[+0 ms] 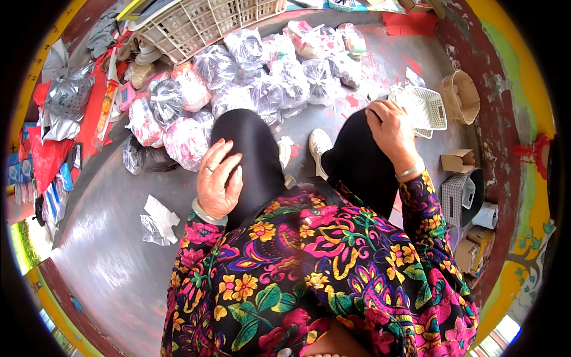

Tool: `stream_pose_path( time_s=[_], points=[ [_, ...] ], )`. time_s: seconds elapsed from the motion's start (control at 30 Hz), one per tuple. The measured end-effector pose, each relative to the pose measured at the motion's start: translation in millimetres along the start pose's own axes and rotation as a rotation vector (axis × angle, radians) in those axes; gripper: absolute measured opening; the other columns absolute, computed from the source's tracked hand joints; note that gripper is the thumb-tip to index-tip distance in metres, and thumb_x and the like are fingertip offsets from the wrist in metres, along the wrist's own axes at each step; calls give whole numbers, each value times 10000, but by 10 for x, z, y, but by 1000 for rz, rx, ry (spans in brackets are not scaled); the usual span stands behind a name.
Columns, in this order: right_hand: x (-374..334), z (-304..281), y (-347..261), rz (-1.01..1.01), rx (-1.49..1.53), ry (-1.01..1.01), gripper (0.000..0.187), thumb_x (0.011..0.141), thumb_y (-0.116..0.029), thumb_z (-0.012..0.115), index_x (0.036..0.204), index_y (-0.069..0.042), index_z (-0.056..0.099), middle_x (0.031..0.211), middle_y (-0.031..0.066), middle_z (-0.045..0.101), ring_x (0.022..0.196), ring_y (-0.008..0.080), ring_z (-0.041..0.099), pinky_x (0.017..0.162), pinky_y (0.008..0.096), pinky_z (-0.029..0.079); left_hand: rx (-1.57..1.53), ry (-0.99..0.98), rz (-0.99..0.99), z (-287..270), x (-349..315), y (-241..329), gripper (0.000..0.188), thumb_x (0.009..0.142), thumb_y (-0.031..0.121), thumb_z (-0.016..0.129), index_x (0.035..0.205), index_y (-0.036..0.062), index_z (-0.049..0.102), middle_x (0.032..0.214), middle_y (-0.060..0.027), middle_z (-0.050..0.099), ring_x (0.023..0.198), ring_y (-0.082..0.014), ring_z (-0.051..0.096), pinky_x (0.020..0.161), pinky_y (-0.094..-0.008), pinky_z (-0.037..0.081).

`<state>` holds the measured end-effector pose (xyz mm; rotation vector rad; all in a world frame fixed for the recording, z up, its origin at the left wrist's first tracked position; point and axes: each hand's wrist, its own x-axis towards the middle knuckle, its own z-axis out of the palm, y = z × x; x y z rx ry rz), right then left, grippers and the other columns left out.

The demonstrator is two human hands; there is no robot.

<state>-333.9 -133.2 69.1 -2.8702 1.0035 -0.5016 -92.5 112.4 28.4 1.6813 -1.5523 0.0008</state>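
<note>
My left hand point(218, 180) hovers over or rests against my left thigh point(247, 152), its fingers loosely spread with nothing in them. A ring and a pale bangle point(209, 215) are on that hand and wrist. My right hand point(393, 132) lies on my right knee point(355, 140), fingers bent down and thumb apart; no held thing shows. Just beyond it is a white perforated plastic basket point(429, 107); whether the fingertips touch its edge I cannot tell. In front of my feet sit several tied clear plastic bags point(266, 92) with mixed contents.
A large beige crate point(205, 27) stands behind the bags. To the right are a woven basket point(461, 98), an open cardboard box point(457, 160) and a checked bin point(457, 199). Crumpled clear plastic point(158, 221) lies on the grey floor point(113, 262). Packages point(68, 98) crowd the left.
</note>
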Motion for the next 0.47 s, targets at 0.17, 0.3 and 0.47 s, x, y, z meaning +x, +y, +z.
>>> stream_pose_path(
  time_s=[0.17,0.3,0.47],
  points=[
    [-233,-185,15,164,15,-56,90,741,-124,558,796,-58,586,846,74,597,810,254,554,729,334,412,-14,47,-373,502,-324,-974,150,804,72,501,919,3,570,914,-118,576,867,-254,542,779,-333,423],
    [-620,-274,134,290,16,-82,105,739,-82,561,826,-27,582,867,104,593,827,263,551,765,328,412,104,-392,-561,1342,-1054,-1798,146,798,150,447,795,46,550,786,-160,574,776,-343,536,700,-412,421],
    [-1218,-277,430,523,80,-54,123,752,-53,540,853,-35,608,907,118,601,893,242,568,819,322,418,226,-874,-784,2198,-1697,-2273,322,781,300,474,994,62,521,1011,-209,531,988,-319,496,851,-412,386]
  ],
)
